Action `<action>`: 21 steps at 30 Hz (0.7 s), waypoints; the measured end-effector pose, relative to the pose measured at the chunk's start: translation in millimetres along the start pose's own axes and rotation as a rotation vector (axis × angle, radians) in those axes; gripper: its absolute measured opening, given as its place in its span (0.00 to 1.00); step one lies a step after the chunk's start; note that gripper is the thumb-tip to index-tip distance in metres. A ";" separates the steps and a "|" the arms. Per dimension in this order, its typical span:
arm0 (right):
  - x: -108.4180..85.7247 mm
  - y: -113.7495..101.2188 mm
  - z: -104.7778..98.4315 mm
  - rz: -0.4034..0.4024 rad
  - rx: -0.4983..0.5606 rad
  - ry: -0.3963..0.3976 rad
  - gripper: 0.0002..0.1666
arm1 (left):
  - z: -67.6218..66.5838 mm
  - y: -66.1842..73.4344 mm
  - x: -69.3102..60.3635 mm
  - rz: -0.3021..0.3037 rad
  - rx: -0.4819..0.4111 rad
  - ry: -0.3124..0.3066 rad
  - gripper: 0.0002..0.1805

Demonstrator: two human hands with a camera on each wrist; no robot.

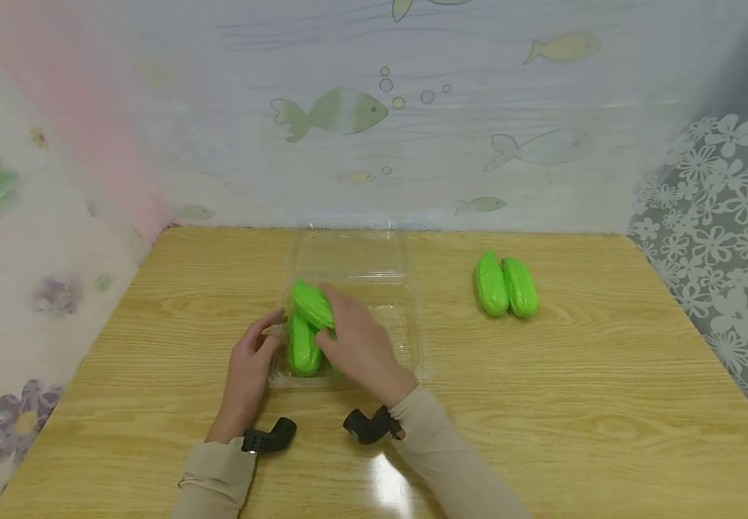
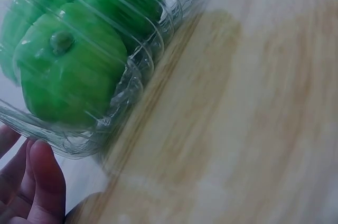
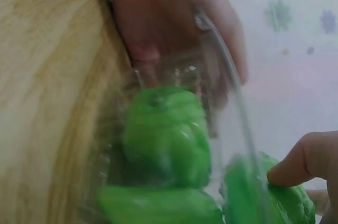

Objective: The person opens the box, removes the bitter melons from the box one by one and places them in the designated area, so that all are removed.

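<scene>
In the head view, a green vegetable [image 1: 312, 304] is gripped between the thumb and fingers of the right hand [image 1: 366, 346] and is held slantwise over a clear plastic box [image 1: 418, 346] on the wooden table [image 1: 594, 389]. Another vegetable [image 1: 304, 351] is seen lying in the box, at its left side; whether it is touched by the held one cannot be told. The box's lid [image 1: 352, 252] is hinged open toward the wall [image 1: 231, 158]. The left hand [image 1: 249, 371] is placed at the left side of the box, its fingers relaxed against the rim. Two more vegetables [image 1: 506, 288] are laid side by side on the table, well to the right of the box. In the left wrist view, a blunt vegetable end with a round stem is seen through the ribbed plastic, with more green behind it, and the box's corner is touched by the left hand's fingertips. In the right wrist view, which is blurred, the right thumb is pressed on the held vegetable, and two vegetables are shown inside the box.
</scene>
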State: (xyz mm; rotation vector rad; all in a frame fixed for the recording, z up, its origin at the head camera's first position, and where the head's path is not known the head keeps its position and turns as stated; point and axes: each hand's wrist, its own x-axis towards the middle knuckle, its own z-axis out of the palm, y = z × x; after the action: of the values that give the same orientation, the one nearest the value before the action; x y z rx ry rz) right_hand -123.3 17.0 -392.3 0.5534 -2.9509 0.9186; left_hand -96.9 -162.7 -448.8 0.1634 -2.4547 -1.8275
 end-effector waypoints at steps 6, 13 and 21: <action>-0.3 5.3 -13.7 0.028 0.030 -0.019 0.42 | 0.1 2.7 -3.4 -0.011 -0.012 0.007 0.19; -2.4 12.3 -23.0 0.042 0.114 -0.006 0.40 | -0.1 5.8 -8.1 -0.018 -0.008 0.007 0.19; -4.8 15.2 -32.9 0.078 0.180 0.008 0.37 | 0.2 8.9 -12.8 -0.013 -0.002 0.010 0.19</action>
State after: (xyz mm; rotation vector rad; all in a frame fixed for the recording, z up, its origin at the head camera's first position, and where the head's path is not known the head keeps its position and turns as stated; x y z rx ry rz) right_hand -127.2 48.3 -373.9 0.4385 -2.9190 1.1998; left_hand -84.6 -158.3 -440.4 0.1880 -2.4510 -1.8297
